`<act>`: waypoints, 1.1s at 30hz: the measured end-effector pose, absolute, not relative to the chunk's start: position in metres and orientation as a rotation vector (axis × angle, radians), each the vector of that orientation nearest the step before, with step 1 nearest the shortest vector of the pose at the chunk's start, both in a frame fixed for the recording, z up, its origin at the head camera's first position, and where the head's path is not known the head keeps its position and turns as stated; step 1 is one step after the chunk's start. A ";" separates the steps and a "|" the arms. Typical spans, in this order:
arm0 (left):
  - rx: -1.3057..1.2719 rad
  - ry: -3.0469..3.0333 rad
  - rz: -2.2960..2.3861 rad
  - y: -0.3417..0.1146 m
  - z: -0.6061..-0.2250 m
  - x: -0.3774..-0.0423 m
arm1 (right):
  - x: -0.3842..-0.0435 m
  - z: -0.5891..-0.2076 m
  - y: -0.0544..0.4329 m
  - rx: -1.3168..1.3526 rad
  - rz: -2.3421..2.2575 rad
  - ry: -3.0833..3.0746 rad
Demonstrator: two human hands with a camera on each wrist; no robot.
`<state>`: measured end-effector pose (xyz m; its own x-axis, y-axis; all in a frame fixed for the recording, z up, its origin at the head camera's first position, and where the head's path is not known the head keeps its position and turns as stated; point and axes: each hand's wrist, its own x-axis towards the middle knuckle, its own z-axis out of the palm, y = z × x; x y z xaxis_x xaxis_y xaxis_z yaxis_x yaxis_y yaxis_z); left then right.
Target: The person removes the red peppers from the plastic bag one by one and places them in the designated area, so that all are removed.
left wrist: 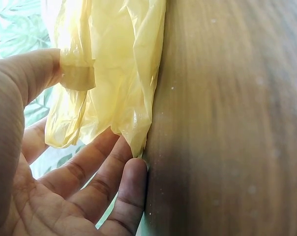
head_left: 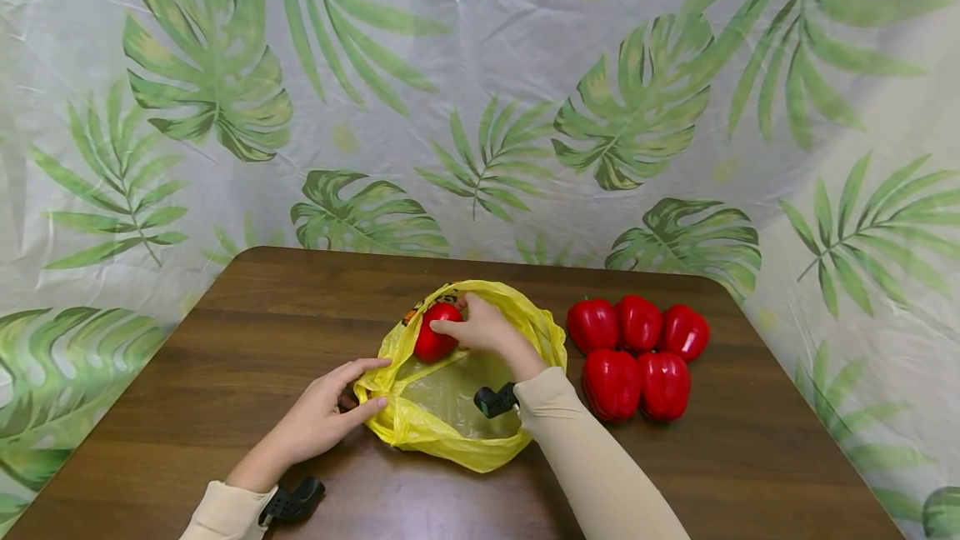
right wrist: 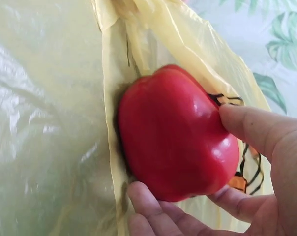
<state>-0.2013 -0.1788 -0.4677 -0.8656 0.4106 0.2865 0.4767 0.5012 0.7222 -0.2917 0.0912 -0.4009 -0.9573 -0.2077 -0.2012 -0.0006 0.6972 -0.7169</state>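
A yellow plastic bag (head_left: 465, 452) lies on the table with its mouth spread wide. Inside it, near the far left wall, is a red bell pepper (head_left: 433, 336). My right hand (head_left: 487, 327) reaches into the bag and holds this pepper, thumb on one side and fingertips on the other, as the right wrist view shows. At the bag's left rim, my left hand (head_left: 326, 411) holds the plastic. In the left wrist view its thumb tip is behind a fold of the yellow plastic (left wrist: 121, 64), and its other fingers extend by the bag's lower edge.
Several more red bell peppers (head_left: 637, 323) sit grouped in two rows to the right of the bag. Everything rests on a dark brown wooden table (head_left: 247, 340). A leaf-patterned cloth (head_left: 487, 65) hangs behind it. Each wrist wears a small black camera (head_left: 296, 500).
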 end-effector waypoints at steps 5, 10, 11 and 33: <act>-0.789 -2.656 -1.319 -0.179 -0.468 -0.201 | -0.291 -0.398 0.098 -0.198 -1.090 2.644; -0.786 -2.658 -1.317 -0.180 -0.468 -0.201 | -0.289 -0.395 0.104 -0.207 -1.068 2.651; -0.784 -2.659 -1.317 -0.180 -0.468 -0.202 | -0.289 -0.395 0.105 -0.210 -1.066 2.649; -0.761 -2.693 -1.335 -0.180 -0.465 -0.200 | -0.278 -0.379 0.144 -0.224 -1.066 2.623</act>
<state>-0.1997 -0.1795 -0.4653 -0.8789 0.4084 0.2467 0.4436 0.5092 0.7375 -0.2776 0.1441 -0.3789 -0.9426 -0.2541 -0.2167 -0.0310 0.7126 -0.7009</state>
